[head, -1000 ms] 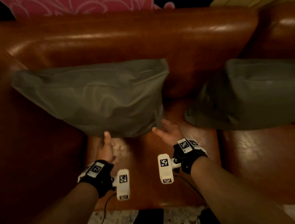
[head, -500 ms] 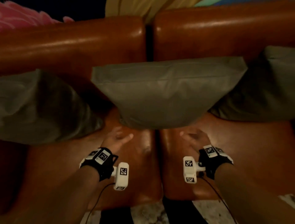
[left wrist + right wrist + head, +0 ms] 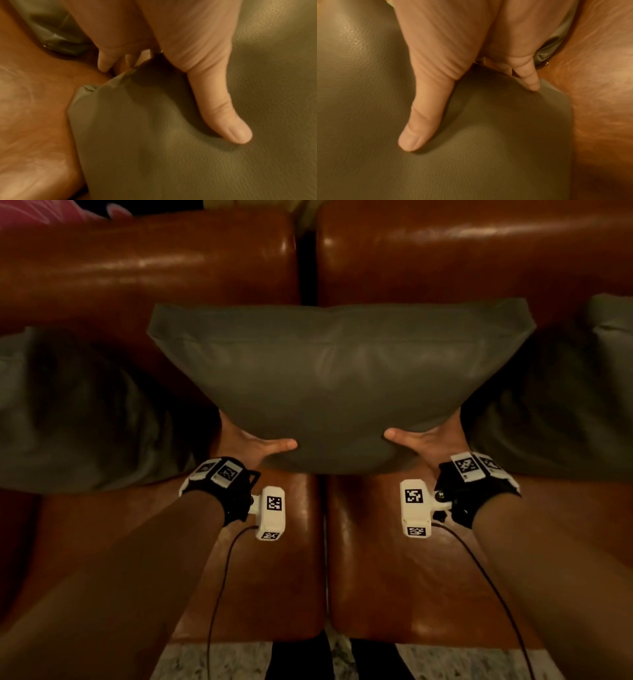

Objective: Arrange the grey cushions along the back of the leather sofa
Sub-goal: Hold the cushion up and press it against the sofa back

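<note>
A grey cushion (image 3: 339,378) leans on the brown leather sofa back (image 3: 137,268), centred over the seam between the two seats. My left hand (image 3: 253,445) grips its lower left corner and my right hand (image 3: 423,440) grips its lower right corner. In the left wrist view the thumb (image 3: 223,108) presses the cushion's front (image 3: 171,155) while the fingers curl behind the corner. The right wrist view shows the same: thumb (image 3: 426,115) on the front of the cushion (image 3: 488,155), fingers behind its edge. A second grey cushion (image 3: 68,412) leans at the left and a third (image 3: 565,405) at the right.
Two leather seat pads (image 3: 267,577) meet at a dark gap below the held cushion. A speckled floor (image 3: 205,659) shows past the sofa's front edge. Pink patterned fabric (image 3: 34,210) lies behind the sofa at the top left. Thin cables hang from both wrist cameras.
The view swung right from the left cushion to the middle one. Both hands, open above the seat before, moved forward and took hold of the middle cushion's lower corners.
</note>
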Demonstrator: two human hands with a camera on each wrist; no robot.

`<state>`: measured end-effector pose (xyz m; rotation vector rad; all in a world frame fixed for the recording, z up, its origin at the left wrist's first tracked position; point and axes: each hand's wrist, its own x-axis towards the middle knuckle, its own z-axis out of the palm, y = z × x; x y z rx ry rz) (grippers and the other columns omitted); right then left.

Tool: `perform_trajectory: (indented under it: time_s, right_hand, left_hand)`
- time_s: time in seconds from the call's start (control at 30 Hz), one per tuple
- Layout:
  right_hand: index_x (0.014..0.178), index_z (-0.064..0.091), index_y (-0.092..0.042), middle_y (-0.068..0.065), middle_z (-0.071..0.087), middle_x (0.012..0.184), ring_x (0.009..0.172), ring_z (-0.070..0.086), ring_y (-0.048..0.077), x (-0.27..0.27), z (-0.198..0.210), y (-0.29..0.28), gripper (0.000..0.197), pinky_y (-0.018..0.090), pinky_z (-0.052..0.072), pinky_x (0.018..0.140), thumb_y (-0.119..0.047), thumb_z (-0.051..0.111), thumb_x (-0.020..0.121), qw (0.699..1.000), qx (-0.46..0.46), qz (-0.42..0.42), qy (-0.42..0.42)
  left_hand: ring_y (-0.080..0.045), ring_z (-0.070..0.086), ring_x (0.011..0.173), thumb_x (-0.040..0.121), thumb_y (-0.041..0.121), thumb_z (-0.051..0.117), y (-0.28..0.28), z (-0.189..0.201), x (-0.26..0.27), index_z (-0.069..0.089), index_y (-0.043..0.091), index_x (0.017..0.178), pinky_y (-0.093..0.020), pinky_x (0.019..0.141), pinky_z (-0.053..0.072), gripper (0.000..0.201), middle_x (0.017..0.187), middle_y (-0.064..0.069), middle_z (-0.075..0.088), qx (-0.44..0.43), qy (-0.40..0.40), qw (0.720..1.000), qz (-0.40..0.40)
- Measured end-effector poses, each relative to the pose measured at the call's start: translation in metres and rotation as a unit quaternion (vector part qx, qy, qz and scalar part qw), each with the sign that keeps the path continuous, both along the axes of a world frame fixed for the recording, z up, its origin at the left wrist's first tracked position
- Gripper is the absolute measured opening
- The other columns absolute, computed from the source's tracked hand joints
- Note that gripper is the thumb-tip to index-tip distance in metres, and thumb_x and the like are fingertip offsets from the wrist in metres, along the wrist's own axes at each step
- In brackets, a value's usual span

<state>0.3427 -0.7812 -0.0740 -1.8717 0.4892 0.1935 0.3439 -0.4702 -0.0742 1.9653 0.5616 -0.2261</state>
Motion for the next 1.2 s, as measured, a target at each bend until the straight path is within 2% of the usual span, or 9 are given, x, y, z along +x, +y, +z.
perform_trajectory:
  time_s: [0.13,0.2,0.33,0.43,0.57,0.7,0.9,1.03,1.2]
  right_hand:
    - [0.146,0.043,-0.009,-0.003,0.057,0.140,0.127,0.055,0.008,-0.004,-0.001,0.006,0.101,0.024,0.038,0.114,-0.019,0.096,0.060,1.000,-0.006,-0.007,0.007]
    - [0.143,0.047,-0.013,-0.009,0.057,0.135,0.125,0.055,0.007,-0.009,0.000,0.014,0.105,0.025,0.039,0.113,-0.037,0.097,0.054,1.000,-0.002,-0.003,0.012]
    - [0.142,0.050,-0.027,-0.009,0.062,0.140,0.130,0.058,0.011,-0.011,0.000,0.035,0.127,0.037,0.042,0.116,-0.075,0.088,0.032,0.999,-0.003,0.032,0.025]
    - [0.140,0.050,-0.017,-0.004,0.064,0.134,0.123,0.062,0.009,-0.009,0.001,0.046,0.120,0.030,0.045,0.110,-0.057,0.093,0.036,0.999,0.039,0.021,0.012]
    - [0.127,0.053,-0.020,-0.022,0.063,0.113,0.099,0.060,-0.025,-0.010,0.000,0.041,0.082,-0.002,0.044,0.088,-0.019,0.097,0.058,0.999,0.022,0.031,-0.030]
    - [0.124,0.059,-0.022,-0.019,0.067,0.115,0.104,0.064,-0.016,-0.011,0.005,0.041,0.089,0.005,0.049,0.091,-0.048,0.095,0.047,0.999,0.038,0.025,-0.023]
    - [0.111,0.057,-0.031,-0.027,0.058,0.108,0.087,0.054,-0.035,-0.024,0.002,0.034,0.056,-0.010,0.039,0.082,-0.015,0.090,0.069,1.000,0.007,0.029,-0.003]
    - [0.124,0.061,-0.041,-0.017,0.068,0.122,0.114,0.065,-0.008,0.001,-0.008,0.037,0.084,0.024,0.048,0.107,-0.055,0.094,0.049,1.000,-0.006,0.020,0.001]
    - [0.140,0.053,-0.022,-0.009,0.065,0.135,0.124,0.063,0.009,0.009,-0.020,0.034,0.124,0.032,0.046,0.113,-0.077,0.087,0.035,0.999,-0.029,0.014,0.001]
  left_hand:
    - [-0.002,0.064,0.117,0.044,0.015,0.101,0.003,-0.004,-0.008,0.041,0.009,0.147,-0.016,0.105,0.049,0.120,0.135,0.003,0.062,-0.035,-0.026,0.999,0.002]
    - [0.010,0.061,0.112,0.048,0.008,0.100,0.009,-0.003,-0.013,0.039,0.007,0.147,-0.005,0.098,0.046,0.116,0.130,0.008,0.061,-0.040,-0.036,0.999,-0.004]
    - [-0.013,0.062,0.121,0.048,0.013,0.100,0.028,0.001,-0.022,0.045,0.005,0.143,-0.015,0.104,0.048,0.110,0.134,0.000,0.062,-0.030,-0.029,0.999,0.023]
    - [-0.016,0.063,0.118,0.053,0.004,0.097,0.036,0.001,-0.023,0.049,0.002,0.140,-0.024,0.106,0.050,0.100,0.131,-0.003,0.064,-0.026,-0.022,0.999,0.036]
    - [0.002,0.064,0.102,0.055,0.005,0.097,0.031,-0.004,-0.016,0.050,0.006,0.139,-0.008,0.090,0.050,0.096,0.117,0.009,0.066,-0.057,-0.002,0.998,0.040]
    - [0.009,0.062,0.100,0.055,-0.001,0.096,0.031,-0.009,-0.018,0.051,0.008,0.133,-0.001,0.083,0.050,0.091,0.110,0.016,0.064,-0.074,-0.013,0.996,0.050]
    - [0.001,0.069,0.109,0.036,0.026,0.103,0.027,-0.008,-0.019,0.055,0.006,0.132,-0.018,0.097,0.053,0.109,0.120,0.004,0.071,-0.087,-0.023,0.996,0.014]
    - [-0.015,0.064,0.126,0.027,0.051,0.101,0.028,-0.007,0.003,0.046,0.012,0.144,-0.042,0.111,0.049,0.136,0.137,0.000,0.066,-0.083,-0.020,0.996,0.018]
    - [-0.013,0.063,0.127,0.041,0.027,0.101,0.023,-0.007,0.011,0.039,0.012,0.149,-0.030,0.110,0.048,0.126,0.140,0.000,0.062,-0.054,-0.006,0.998,0.021]
